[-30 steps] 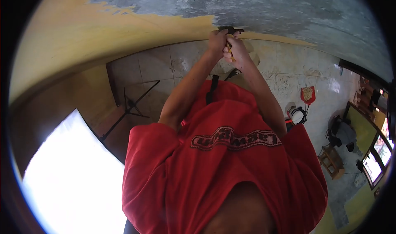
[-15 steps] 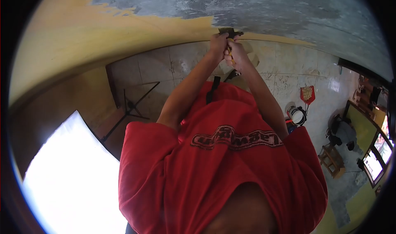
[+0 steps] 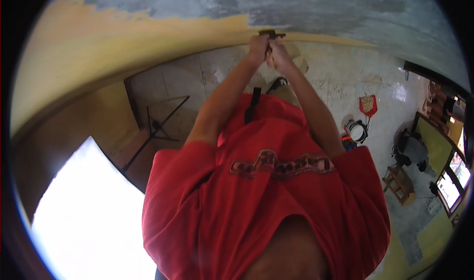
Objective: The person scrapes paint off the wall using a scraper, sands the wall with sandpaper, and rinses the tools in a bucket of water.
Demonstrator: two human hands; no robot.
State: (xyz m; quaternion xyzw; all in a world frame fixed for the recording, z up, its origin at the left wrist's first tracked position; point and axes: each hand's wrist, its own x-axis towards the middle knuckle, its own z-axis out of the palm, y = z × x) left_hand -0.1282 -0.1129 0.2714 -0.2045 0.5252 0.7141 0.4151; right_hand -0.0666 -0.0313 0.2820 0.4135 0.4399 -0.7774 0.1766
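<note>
A scraper with a dark, wide blade (image 3: 271, 34) and a yellowish handle (image 3: 269, 59) is held against the wall. Its blade lies at the lower edge of a grey, patchy area (image 3: 316, 8), where yellow paint (image 3: 197, 30) borders it with a ragged line. My left hand (image 3: 257, 48) is closed at the blade end of the scraper. Just beside it, my right hand (image 3: 280, 57) is wrapped round the handle, slightly lower. Both arms reach forward, and the fingers partly hide the tool.
Dusty floor tiles (image 3: 340, 72) lie below the wall. A black tripod stand (image 3: 155, 127) and a bright white panel (image 3: 94, 206) are at left. At right are a red dustpan (image 3: 368, 105) with debris, a white bucket (image 3: 356, 131), a wooden stool (image 3: 399, 185) and a crouching person (image 3: 412, 149).
Both hands and the scraper sit slightly higher and further left in the picture, while the whole view has also shifted a little. The grip on the scraper stays two-handed.
</note>
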